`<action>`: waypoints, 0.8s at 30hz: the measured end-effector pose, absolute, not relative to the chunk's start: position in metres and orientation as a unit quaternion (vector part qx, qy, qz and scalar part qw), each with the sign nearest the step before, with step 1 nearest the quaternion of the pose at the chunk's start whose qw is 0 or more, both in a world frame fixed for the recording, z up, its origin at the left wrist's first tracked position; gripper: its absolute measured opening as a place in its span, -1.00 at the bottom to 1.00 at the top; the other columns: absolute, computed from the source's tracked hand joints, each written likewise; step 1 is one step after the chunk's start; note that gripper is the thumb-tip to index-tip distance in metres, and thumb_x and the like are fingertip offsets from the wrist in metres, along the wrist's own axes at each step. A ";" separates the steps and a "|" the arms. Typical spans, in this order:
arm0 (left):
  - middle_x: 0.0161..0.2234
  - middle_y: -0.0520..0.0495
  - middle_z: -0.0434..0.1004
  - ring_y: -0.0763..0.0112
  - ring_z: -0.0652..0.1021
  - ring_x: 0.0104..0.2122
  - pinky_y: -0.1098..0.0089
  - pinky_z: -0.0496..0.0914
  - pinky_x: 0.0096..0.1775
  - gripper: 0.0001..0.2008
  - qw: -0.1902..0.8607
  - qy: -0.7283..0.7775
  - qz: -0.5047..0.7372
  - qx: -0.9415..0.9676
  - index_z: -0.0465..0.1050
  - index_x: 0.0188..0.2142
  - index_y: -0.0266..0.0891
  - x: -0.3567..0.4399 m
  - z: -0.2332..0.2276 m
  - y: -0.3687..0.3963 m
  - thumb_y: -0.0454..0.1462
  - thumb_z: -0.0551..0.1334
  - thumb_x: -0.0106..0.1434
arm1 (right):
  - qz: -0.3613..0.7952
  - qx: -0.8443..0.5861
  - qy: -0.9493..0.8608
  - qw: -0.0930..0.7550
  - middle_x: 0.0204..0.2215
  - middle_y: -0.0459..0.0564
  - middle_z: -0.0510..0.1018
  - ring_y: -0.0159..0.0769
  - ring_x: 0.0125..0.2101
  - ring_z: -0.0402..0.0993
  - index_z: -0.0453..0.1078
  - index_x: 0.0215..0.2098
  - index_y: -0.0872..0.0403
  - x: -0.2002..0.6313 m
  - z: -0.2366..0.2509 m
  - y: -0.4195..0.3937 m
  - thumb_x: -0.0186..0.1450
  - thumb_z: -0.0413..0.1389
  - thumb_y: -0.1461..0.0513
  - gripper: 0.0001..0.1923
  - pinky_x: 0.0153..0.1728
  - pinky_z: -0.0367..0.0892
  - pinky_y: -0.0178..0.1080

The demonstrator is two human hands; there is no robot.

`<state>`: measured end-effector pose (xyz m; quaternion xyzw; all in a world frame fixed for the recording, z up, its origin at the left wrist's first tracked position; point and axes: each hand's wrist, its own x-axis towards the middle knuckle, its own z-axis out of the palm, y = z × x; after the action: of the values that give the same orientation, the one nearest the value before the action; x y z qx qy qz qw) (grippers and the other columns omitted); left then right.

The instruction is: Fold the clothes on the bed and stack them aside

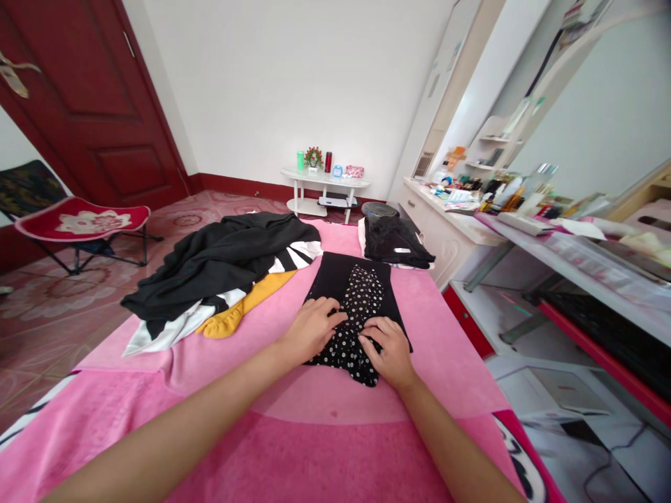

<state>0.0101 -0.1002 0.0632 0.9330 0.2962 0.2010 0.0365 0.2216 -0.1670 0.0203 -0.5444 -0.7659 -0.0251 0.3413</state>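
Observation:
A black garment with a white-dotted section [363, 290] lies spread on the pink bedcover [272, 391] before me. My left hand [316, 327] is on its left side, fingers curled on the dotted cloth. On the right side, my right hand [386, 348] has its fingers bent and closed on the edge of the dotted part. The fingertips of both hands are partly hidden. Plain black cloth shows around the dots at the top and right.
To the left lies a loose heap of black clothes [220, 255], with white and yellow pieces [246, 300] under it. Folded dark clothes [395, 241] are stacked at the far right. A cluttered dressing table [456, 216] stands to the right, a red folding chair [87, 220] to the left.

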 end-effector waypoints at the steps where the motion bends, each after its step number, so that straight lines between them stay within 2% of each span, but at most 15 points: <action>1: -0.18 -0.09 0.47 0.24 0.44 -0.15 0.26 0.33 -0.14 -0.73 0.051 0.311 0.200 0.928 0.46 -0.11 -0.11 0.014 0.061 -0.095 -0.37 0.21 0.19 | -0.025 -0.545 -0.765 0.341 -0.28 -0.02 0.47 -0.26 -0.24 0.35 0.44 -0.35 0.04 0.222 0.020 -0.167 0.30 0.04 0.22 -0.86 -0.18 0.22 -0.15; 3: -0.33 -0.04 0.50 0.28 0.48 -0.25 0.32 0.35 -0.21 -0.84 0.107 0.347 0.232 0.902 0.51 -0.24 -0.13 0.018 0.053 -0.085 -0.34 0.20 0.20 | -0.025 -0.547 -0.764 0.343 -0.29 -0.02 0.47 -0.26 -0.24 0.35 0.43 -0.35 0.04 0.222 0.020 -0.167 0.30 0.04 0.22 -0.86 -0.18 0.23 -0.15; 5: -0.38 -0.01 0.52 0.35 0.50 -0.33 0.38 0.36 -0.27 -0.89 0.202 0.391 0.308 0.843 0.50 -0.36 -0.17 0.015 0.043 -0.073 -0.32 0.18 0.21 | -0.023 -0.547 -0.761 0.347 -0.29 -0.02 0.47 -0.26 -0.23 0.36 0.43 -0.34 0.04 0.222 0.020 -0.167 0.30 0.04 0.22 -0.86 -0.18 0.25 -0.15; 9: -0.56 0.03 0.47 0.46 0.45 -0.57 0.46 0.30 -0.49 -0.86 0.391 0.495 0.406 0.661 0.41 -0.50 -0.26 -0.010 0.017 -0.050 -0.22 0.23 0.11 | -0.023 -0.548 -0.753 0.363 -0.22 0.02 0.47 -0.22 -0.17 0.37 0.44 -0.27 0.04 0.223 0.020 -0.167 0.30 0.04 0.23 -0.86 -0.14 0.28 -0.12; 12: -0.67 0.09 0.37 0.50 0.35 -0.69 0.48 0.22 -0.60 -0.81 0.443 0.538 0.389 0.602 0.35 -0.53 -0.26 -0.034 0.003 -0.040 -0.18 0.27 0.02 | -0.029 -0.548 -0.752 0.366 -0.13 0.04 0.47 -0.18 -0.09 0.34 0.45 -0.19 0.02 0.223 0.019 -0.166 0.30 0.03 0.23 -0.82 -0.09 0.28 -0.08; 15: -0.67 0.07 0.37 0.47 0.37 -0.66 0.45 0.26 -0.56 -0.84 0.417 0.540 0.376 0.627 0.35 -0.56 -0.26 -0.046 0.005 -0.037 -0.22 0.26 0.01 | -0.041 -0.553 -0.751 0.358 -0.06 0.03 0.46 -0.15 -0.04 0.31 0.44 -0.13 0.00 0.223 0.019 -0.164 0.30 0.03 0.22 -0.79 -0.06 0.28 -0.04; 17: -0.57 0.01 0.44 0.41 0.45 -0.55 0.39 0.34 -0.44 -0.90 0.354 0.543 0.396 0.650 0.39 -0.53 -0.26 -0.045 0.019 -0.038 -0.27 0.23 0.03 | -0.050 -0.560 -0.749 0.351 -0.03 0.03 0.45 -0.14 -0.01 0.30 0.43 -0.10 0.00 0.223 0.019 -0.164 0.30 0.03 0.22 -0.77 -0.04 0.27 -0.03; 19: -0.39 -0.06 0.50 0.31 0.50 -0.35 0.30 0.38 -0.24 -0.91 0.241 0.522 0.445 0.687 0.45 -0.41 -0.25 -0.035 0.041 -0.044 -0.30 0.18 0.10 | -0.057 -0.567 -0.747 0.343 -0.02 0.03 0.44 -0.13 0.00 0.29 0.43 -0.08 0.00 0.223 0.019 -0.163 0.30 0.03 0.21 -0.75 -0.03 0.27 -0.03; 21: -0.21 -0.09 0.49 0.27 0.48 -0.17 0.25 0.35 -0.08 -0.81 0.137 0.442 0.472 0.751 0.47 -0.24 -0.22 -0.017 0.062 -0.056 -0.32 0.10 0.20 | -0.059 -0.570 -0.747 0.337 -0.02 0.03 0.44 -0.14 0.00 0.29 0.43 -0.08 0.00 0.223 0.019 -0.163 0.31 0.03 0.21 -0.75 -0.03 0.28 -0.04; 24: -0.09 -0.08 0.47 0.33 0.47 -0.10 0.32 0.34 -0.02 -0.66 0.111 0.259 0.359 0.889 0.43 -0.06 -0.17 0.017 0.079 -0.080 -0.38 0.01 0.25 | -0.058 -0.573 -0.747 0.331 -0.02 0.03 0.44 -0.14 0.00 0.30 0.43 -0.09 0.00 0.223 0.018 -0.163 0.31 0.03 0.20 -0.75 -0.04 0.28 -0.05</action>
<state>0.0174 -0.0799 0.0793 0.8895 0.2594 0.3593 0.1115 0.2233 -0.1628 0.0181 -0.5727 -0.7475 -0.0578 0.3315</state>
